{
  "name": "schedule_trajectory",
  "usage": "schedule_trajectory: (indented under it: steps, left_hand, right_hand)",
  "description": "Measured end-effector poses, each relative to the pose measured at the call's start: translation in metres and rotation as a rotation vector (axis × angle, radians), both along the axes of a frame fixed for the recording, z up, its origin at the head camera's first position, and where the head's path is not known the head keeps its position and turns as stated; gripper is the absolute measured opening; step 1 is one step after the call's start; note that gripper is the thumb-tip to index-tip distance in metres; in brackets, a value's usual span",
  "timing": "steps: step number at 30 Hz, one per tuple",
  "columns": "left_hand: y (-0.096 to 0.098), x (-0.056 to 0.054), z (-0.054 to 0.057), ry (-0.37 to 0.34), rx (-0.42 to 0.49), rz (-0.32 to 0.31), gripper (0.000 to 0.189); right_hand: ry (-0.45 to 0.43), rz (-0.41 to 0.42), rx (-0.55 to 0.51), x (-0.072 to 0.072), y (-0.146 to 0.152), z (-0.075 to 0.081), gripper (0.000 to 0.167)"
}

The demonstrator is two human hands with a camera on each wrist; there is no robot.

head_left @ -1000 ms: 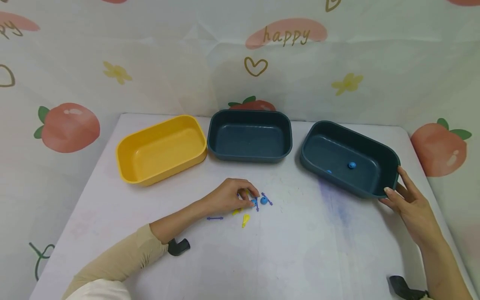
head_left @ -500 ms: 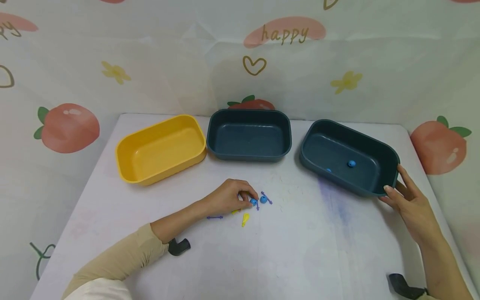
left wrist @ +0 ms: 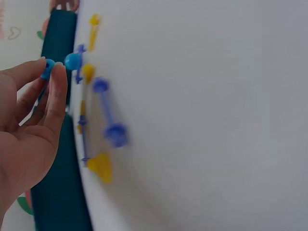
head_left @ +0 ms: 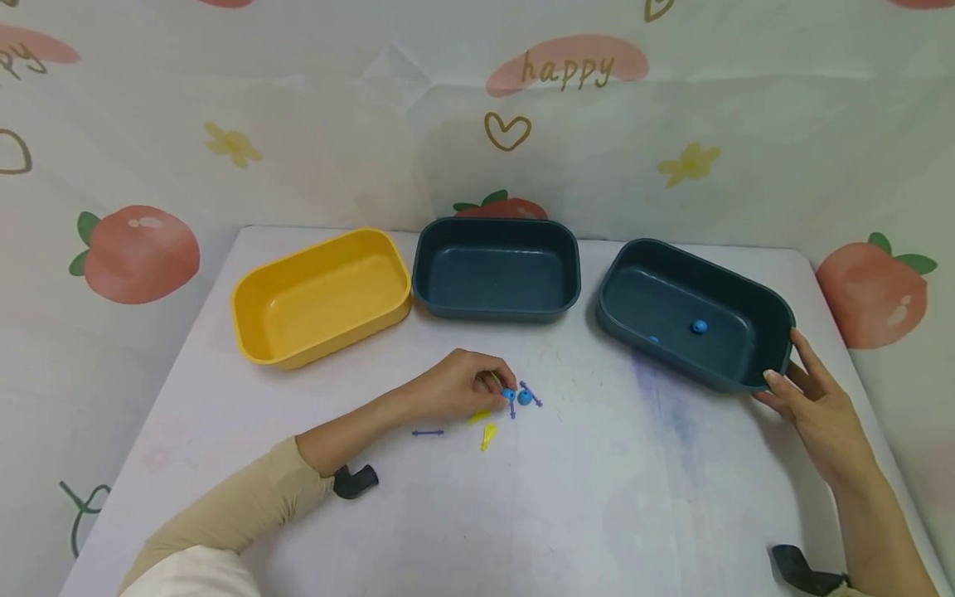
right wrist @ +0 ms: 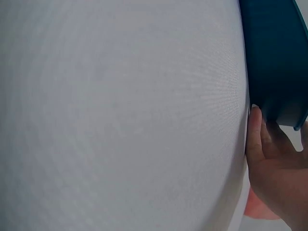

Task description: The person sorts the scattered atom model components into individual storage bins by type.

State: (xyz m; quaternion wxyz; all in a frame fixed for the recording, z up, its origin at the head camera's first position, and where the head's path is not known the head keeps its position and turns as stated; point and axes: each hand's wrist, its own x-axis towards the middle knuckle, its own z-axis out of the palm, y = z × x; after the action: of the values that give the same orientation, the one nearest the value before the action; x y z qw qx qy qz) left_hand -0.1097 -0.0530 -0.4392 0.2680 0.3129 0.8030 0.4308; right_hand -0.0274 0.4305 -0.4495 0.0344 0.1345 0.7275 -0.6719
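Note:
In the head view my left hand pinches a small blue bead between thumb and fingertips, above scattered pieces. The left wrist view shows this bead with a hole in it. A second blue bead lies beside it, next to a purple double-ended stick. Yellow pieces and another purple stick lie nearby; some are partly hidden under the hand. At the right, my right hand holds the near corner of a dark blue bin, which contains blue beads.
A yellow bin stands at the back left. Close beside it is a second dark blue bin. The white table meets a patterned cloth at the back. Black straps' ends stick out at the wrists.
My left hand has risen slightly, and the bead in its fingertips has shifted up and a little right. My right hand and the bin it holds stay in place.

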Motion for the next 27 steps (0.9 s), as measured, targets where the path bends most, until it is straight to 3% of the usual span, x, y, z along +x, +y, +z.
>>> schedule_trajectory:
  steps: [9,19,27]
  left_hand:
    - [0.006,-0.016,0.018,0.023,0.078,-0.008,0.022]
    - [0.016,-0.022,0.027,-0.004,0.092,-0.01,0.02]
    - [0.033,-0.032,0.034,0.056,0.132,-0.034,0.022]
  right_hand:
    - [0.0,0.006,-0.024,0.0,-0.001,0.001,0.076]
    - [0.015,0.005,-0.047,0.0,0.001,0.0,0.075]
    - [0.006,0.0,-0.042,0.0,0.002,-0.001,0.075]
